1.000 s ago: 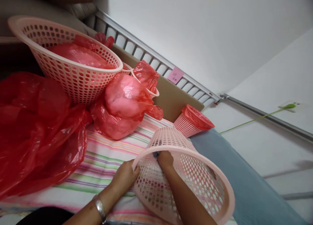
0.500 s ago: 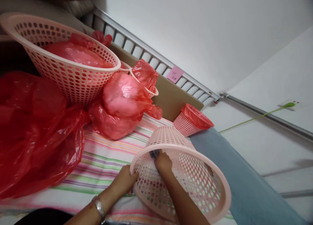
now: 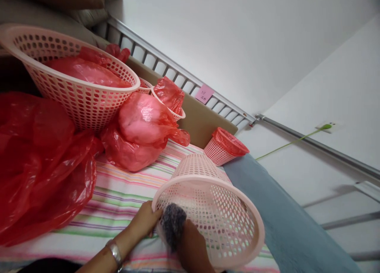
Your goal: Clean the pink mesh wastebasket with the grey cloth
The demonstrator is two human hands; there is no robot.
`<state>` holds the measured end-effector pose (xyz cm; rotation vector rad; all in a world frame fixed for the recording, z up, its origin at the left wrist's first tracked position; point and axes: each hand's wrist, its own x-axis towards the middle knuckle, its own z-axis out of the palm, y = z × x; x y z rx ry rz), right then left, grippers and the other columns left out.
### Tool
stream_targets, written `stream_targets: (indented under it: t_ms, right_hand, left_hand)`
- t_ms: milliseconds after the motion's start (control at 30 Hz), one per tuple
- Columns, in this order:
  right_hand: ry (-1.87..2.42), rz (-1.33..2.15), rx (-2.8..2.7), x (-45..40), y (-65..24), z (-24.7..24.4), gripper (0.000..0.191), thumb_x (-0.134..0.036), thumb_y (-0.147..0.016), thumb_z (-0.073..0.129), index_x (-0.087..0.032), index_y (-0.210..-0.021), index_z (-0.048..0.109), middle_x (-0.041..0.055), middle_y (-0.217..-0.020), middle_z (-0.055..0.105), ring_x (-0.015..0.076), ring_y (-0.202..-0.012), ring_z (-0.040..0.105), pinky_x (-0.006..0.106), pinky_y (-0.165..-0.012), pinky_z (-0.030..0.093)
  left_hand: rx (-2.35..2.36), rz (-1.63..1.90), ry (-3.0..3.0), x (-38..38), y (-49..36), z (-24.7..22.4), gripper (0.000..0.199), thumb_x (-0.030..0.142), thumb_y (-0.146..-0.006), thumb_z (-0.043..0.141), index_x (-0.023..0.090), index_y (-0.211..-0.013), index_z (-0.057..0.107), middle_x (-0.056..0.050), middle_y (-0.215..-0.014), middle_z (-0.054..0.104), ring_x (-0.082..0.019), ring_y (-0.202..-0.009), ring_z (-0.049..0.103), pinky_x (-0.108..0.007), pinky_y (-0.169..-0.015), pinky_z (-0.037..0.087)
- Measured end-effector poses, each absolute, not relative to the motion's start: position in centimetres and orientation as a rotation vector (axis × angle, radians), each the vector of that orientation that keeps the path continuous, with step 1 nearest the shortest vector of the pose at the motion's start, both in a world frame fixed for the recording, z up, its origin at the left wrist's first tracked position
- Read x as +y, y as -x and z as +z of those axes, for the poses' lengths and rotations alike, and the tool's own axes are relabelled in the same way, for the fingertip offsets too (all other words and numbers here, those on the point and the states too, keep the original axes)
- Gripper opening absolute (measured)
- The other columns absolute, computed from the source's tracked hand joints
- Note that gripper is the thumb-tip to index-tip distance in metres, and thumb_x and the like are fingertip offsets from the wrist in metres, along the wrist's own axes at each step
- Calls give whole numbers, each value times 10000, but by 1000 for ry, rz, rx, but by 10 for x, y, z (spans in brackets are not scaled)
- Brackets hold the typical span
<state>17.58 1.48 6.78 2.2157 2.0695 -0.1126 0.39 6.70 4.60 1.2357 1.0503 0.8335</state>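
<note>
A pink perforated plastic basket [image 3: 208, 182] lies tilted on the striped cloth, its wide mouth toward me. My left hand [image 3: 148, 218] grips its rim at the left side, thumb over the edge; a silver bracelet is on that wrist. My right hand [image 3: 192, 243] is at the mouth of the basket, closed on a dark grey fuzzy cloth [image 3: 173, 224], which lies against the inner wall near the left rim. Motion blurs the right hand a little.
Red plastic bags [image 3: 38, 162] lie at the left below a large pink basket [image 3: 86, 102] holding red plastic. A filled red bag [image 3: 142, 122] sits mid-left. A small lined basket [image 3: 222, 148] stands farther back, near a metal railing [image 3: 178, 71] with a pink note [image 3: 204, 93].
My right hand and the grey cloth have come from deeper inside the basket down toward its mouth. My left hand still holds the rim. The view has shifted slightly.
</note>
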Motion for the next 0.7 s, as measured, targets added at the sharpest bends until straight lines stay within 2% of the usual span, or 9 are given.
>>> stream_targets:
  t_ms: [133, 233, 367, 500, 600, 700]
  right_hand:
    - [-2254, 28, 1941, 64, -183, 75, 349, -203, -822, 413, -175, -1135, 564, 140, -933, 647, 262, -886, 632, 342, -732, 454]
    - [-2319, 99, 1849, 110, -190, 76, 393, -219, -832, 411, -158, -1205, 519, 159, -984, 641, 267, -919, 629, 356, -743, 458]
    - [-2414, 121, 1751, 160, -203, 72, 394, -199, -821, 426, -123, -1188, 547, 194, -1054, 632, 289, -980, 613, 376, -769, 460]
    - [-2442, 110, 1781, 183, -213, 68, 449, -291, -850, 435, -185, -1282, 493, 165, -1202, 588, 282, -1079, 568, 358, -821, 449]
    - [-2438, 99, 1833, 187, -217, 65, 480, -355, -867, 423, -213, -1325, 453, 148, -1239, 573, 271, -1114, 549, 338, -841, 440]
    - [-2433, 90, 1851, 186, -221, 63, 473, -374, -863, 432, -237, -1315, 467, 125, -1230, 586, 272, -1091, 565, 340, -827, 445]
  left_hand:
    - [1056, 836, -1236, 67, -2, 49, 334, 415, -765, 458, 112, -733, 594, -29, -512, 609, -90, -281, 430, -189, -283, 284]
    - [1049, 839, -1240, 67, 0, 53, 300, 380, -759, 479, 113, -746, 615, -29, -524, 625, -87, -304, 432, -191, -307, 299]
    - [1054, 828, -1249, 67, 0, 56, 301, 355, -776, 450, 113, -740, 626, -29, -535, 625, -93, -320, 440, -202, -324, 314]
    - [1067, 813, -1266, 69, -1, 58, 302, 331, -783, 437, 107, -755, 637, -16, -511, 607, -100, -326, 440, -212, -344, 328]
    - [1067, 818, -1302, 70, -1, 59, 313, 328, -795, 431, 105, -754, 648, -12, -516, 607, -109, -361, 462, -221, -391, 364]
    - [1056, 849, -1354, 70, 1, 62, 276, 305, -782, 464, 120, -734, 663, -32, -595, 648, -158, -524, 569, -249, -520, 440]
